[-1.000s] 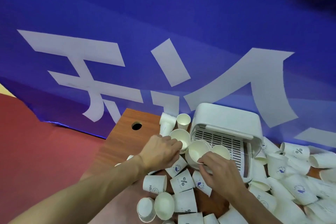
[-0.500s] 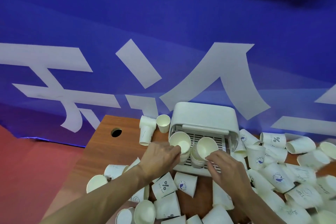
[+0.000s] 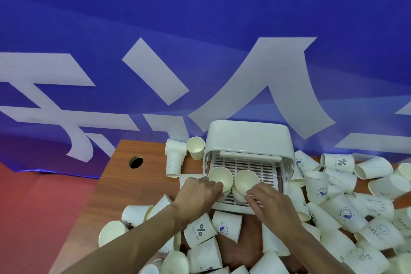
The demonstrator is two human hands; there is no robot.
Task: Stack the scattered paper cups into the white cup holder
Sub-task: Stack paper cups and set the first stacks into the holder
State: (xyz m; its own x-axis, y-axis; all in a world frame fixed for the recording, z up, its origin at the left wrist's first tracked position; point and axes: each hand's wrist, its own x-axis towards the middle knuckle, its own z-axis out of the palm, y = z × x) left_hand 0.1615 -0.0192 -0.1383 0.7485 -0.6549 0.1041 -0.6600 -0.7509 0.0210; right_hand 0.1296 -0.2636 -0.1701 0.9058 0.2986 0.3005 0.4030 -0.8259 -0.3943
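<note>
Both hands work at the mouth of the white cup holder (image 3: 246, 138). The left hand (image 3: 196, 194) has its fingers curled round the near wall of the left stack (image 3: 221, 179), fingertips at its rim. The right hand (image 3: 272, 203) pinches the near rim of the right stack (image 3: 245, 182); where the thumb sits I cannot tell. Both stacks lie tilted, mouths up, on the slatted tray (image 3: 255, 165) just beyond the fingers, touching side by side. The cup count per stack is hidden by the hands. Risks, as judged:

- **Stacks rubbing.** They touch between the two grips, so pushing one deeper could drag or tip the other.
- **Soft rim.** A hard pinch by the right hand would crease the paper, and the next cup would not nest.
- **Loose nesting.** Cups held only by the outermost one may slide apart once let go on the slats and roll back toward the wrists.
- **Crowded table.** Loose cups (image 3: 200, 232) lie directly under both forearms, and a heap (image 3: 333, 198) sits outside the right hand. A careless wrist pulling back could sweep some off the wooden table (image 3: 115, 184), whose edge runs close outside the left forearm.

Most cups lie outside the holder, so the job looks far from done.
</note>
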